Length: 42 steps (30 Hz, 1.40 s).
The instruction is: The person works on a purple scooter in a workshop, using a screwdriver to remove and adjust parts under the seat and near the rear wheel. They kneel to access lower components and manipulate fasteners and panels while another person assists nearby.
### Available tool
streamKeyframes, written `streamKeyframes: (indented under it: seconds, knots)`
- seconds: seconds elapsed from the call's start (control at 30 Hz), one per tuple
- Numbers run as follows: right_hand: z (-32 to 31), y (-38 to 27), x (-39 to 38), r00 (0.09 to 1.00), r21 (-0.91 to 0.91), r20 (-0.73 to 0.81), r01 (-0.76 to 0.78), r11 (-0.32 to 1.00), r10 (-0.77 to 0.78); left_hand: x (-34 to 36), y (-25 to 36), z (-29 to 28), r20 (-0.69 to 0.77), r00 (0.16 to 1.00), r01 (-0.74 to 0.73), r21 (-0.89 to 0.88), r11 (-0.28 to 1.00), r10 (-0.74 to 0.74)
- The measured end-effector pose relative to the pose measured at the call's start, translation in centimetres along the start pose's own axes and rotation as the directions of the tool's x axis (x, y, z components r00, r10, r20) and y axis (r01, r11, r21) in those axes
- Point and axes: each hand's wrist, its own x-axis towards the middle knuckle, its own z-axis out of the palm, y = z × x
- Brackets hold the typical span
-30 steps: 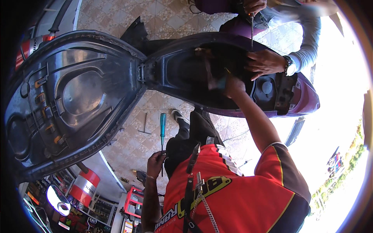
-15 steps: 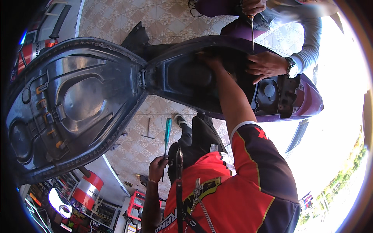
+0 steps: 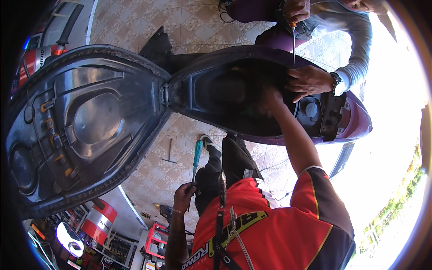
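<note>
My left hand (image 3: 183, 197) is closed around the shaft of a screwdriver, its teal handle (image 3: 197, 154) pointing up and away from me. Whether a small dark piece is also between those fingers, I cannot make out. My right hand (image 3: 271, 101) reaches into the dark storage compartment (image 3: 204, 96) of a purple scooter; its fingers are blurred and lost in shadow. Just beyond it, a co-worker's hand (image 3: 310, 80) rests at the compartment's far rim. The co-worker's other hand (image 3: 297, 10) grips an orange-handled screwdriver (image 3: 294, 38), its tip down beside that rim.
The scooter's seat (image 3: 96, 121) is tipped open on its hinge (image 3: 165, 93) to the left. A round cap (image 3: 311, 110) sits at the tail end. On the tiled floor lies a thin T-shaped tool (image 3: 169, 152). Red and white drums (image 3: 99, 222) stand at left.
My right hand has moved right and nearer inside the compartment, toward the co-worker's hand. My left hand has stayed closed on the screwdriver, which has shifted only slightly.
</note>
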Motion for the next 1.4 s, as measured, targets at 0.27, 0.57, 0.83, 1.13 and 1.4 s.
streamKeyframes:
  seconds: [0.27,0.57,0.83,1.13,1.4]
  knots:
    - [-3.9,-1.5,8.6,0.971,0.653,-0.217,0.222,0.724,-0.101,-0.3,-0.6,0.3,-0.012,0.999,0.042,-0.105,0.994,-0.044]
    - [-1.8,-1.2,11.7,0.988,0.533,-0.148,0.107,0.840,-0.032,-0.2,-1.2,1.0,0.003,0.998,0.066,-0.037,0.997,-0.066]
    - [-2.5,0.4,6.9,0.984,0.168,0.074,-0.173,0.971,0.162,0.5,-0.6,1.3,0.031,0.997,0.075,-0.077,0.994,-0.073]
    - [-3.2,-1.6,8.9,0.983,0.294,0.102,-0.175,0.940,0.151,0.7,-0.3,1.3,0.037,0.998,0.059,-0.064,0.996,-0.057]
    - [-2.3,-1.7,12.2,0.951,0.501,-0.147,0.309,0.809,-0.272,0.6,-0.9,1.3,0.034,0.996,0.084,-0.089,0.993,-0.081]
